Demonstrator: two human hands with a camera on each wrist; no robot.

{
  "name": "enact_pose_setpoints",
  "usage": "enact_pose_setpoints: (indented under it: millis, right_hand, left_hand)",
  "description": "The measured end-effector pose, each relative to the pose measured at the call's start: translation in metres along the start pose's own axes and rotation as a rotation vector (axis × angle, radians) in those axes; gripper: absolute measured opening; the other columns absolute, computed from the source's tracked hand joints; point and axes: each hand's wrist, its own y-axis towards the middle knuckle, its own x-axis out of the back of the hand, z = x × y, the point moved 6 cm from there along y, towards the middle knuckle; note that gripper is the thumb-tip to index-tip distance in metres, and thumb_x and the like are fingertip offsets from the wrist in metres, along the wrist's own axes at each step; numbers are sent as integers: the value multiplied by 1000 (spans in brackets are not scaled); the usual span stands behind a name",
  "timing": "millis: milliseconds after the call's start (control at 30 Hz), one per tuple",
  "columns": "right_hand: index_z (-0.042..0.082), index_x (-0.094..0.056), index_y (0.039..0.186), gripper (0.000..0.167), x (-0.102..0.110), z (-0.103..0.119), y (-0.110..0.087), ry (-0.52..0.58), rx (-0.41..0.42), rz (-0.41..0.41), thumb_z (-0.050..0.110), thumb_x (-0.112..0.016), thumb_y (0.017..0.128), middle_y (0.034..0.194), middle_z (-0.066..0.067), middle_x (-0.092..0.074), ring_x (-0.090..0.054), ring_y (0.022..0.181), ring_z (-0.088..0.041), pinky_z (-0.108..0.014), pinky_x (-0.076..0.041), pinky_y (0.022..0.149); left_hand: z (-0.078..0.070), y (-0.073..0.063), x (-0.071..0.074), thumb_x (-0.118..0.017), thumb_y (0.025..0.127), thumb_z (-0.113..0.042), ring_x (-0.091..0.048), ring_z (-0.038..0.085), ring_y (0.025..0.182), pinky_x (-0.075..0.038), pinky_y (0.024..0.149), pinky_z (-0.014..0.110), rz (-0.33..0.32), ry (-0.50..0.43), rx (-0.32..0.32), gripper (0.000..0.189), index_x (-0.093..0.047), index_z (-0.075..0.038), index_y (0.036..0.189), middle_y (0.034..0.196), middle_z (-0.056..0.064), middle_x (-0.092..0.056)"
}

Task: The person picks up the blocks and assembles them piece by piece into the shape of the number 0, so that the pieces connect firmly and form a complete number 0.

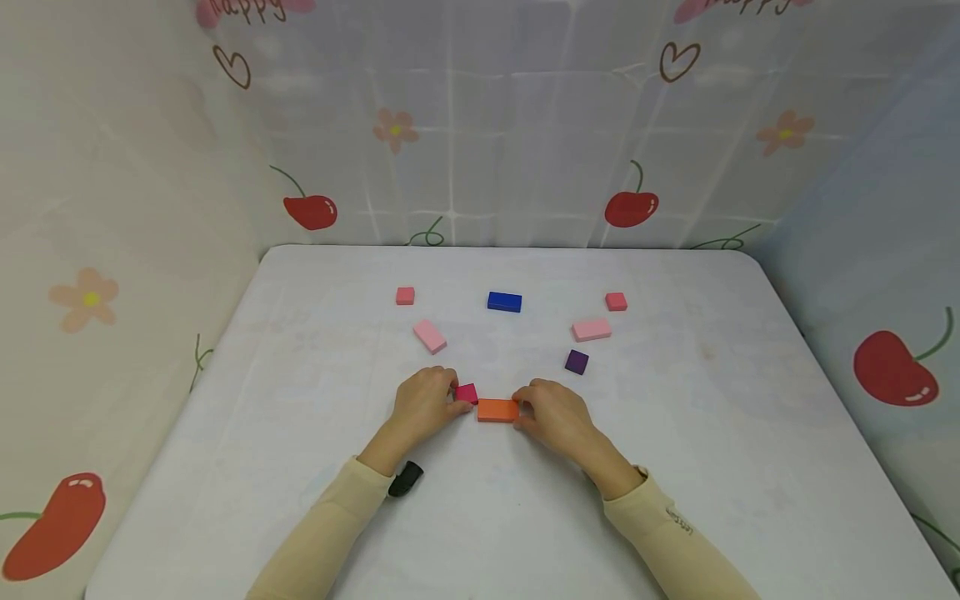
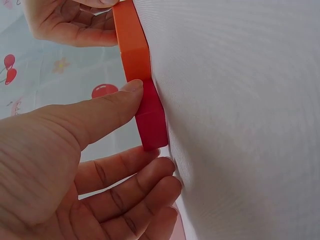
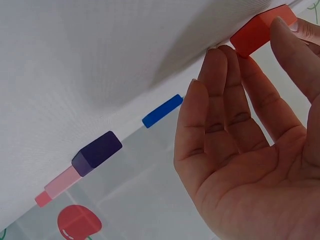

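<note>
A white bench (image 1: pixel 712 433) reaches back to cherry-printed sheeting (image 1: pixel 510 167), and around its middle the left hand (image 1: pixel 424 402) pinches a magenta block (image 1: pixel 467 394) just beside an orange block (image 1: pixel 498 411) gripped by the right hand (image 1: pixel 558 417). White surface spreads from both hands toward the side edges, with a blue block (image 1: pixel 505 302) nearer the far edge. The head view crops the near edge, and a black object (image 1: pixel 406 479) by the left cuff is hard to identify.

Orange block (image 1: pixel 495 411), crimson block (image 1: pixel 467 394), blue block (image 1: pixel 505 302), purple block (image 1: pixel 577 362), cherry-and-flower-patterned backdrop (image 1: pixel 510 158)
</note>
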Motion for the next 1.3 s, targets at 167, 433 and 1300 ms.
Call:
enact_pose_setpoints:
  millis: [167,433,1300]
  right_hand:
    - [9,-76,103,28,0,0,0,5,-4,2,14,-82,77,85,-1,-66,-57,77,-15,-31,-50,72]
    - [9,-76,104,28,0,0,0,1,-6,2,14,-82,77,86,-1,-67,-58,77,-15,-32,-51,73]
    - [8,-75,105,31,0,-1,-1,11,-7,-2,15,-83,76,85,0,-65,-55,76,-14,-30,-49,71]
  left_hand:
    - [0,0,-1,-83,77,-32,-49,12,65,-41,56,24,7,3,6,30,-70,-8,88,69,-1,-54]
    - [0,0,-1,-83,77,-32,-49,13,65,-40,56,24,3,5,4,30,-70,-8,88,69,-2,-53]
    - [-1,-3,-1,-83,76,-35,-57,16,70,-47,58,28,-49,61,-15,40,-69,-5,100,77,4,-61]
